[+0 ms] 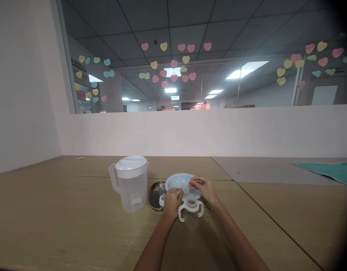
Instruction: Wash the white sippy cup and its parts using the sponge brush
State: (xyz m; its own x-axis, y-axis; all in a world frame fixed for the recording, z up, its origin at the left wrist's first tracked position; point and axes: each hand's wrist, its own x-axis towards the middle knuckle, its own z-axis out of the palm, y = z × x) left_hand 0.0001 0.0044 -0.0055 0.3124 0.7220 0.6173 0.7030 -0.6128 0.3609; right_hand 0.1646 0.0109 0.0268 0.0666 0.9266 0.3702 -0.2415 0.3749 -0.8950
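Note:
My left hand [172,202] is closed, its fingertips on a small translucent piece [185,189] held over a pale bowl [173,180]. My right hand [203,187] is pinched at the right of that piece; what lies between its fingertips is too small to make out. Below and between the hands stands a clear baby bottle [191,220] with two white handles and an open top. Left of my left hand is a round metal dish [154,195]. A clear dome cap [162,188] and a white bottle collar [161,201] are beside my left hand, partly hidden by it.
A translucent pitcher [133,190] with a white lid stands left of the dish. A teal cloth [328,170] lies at the far right. A small pale strip [80,158] is at the back left. Behind the table rises a white wall [190,133] with a window above.

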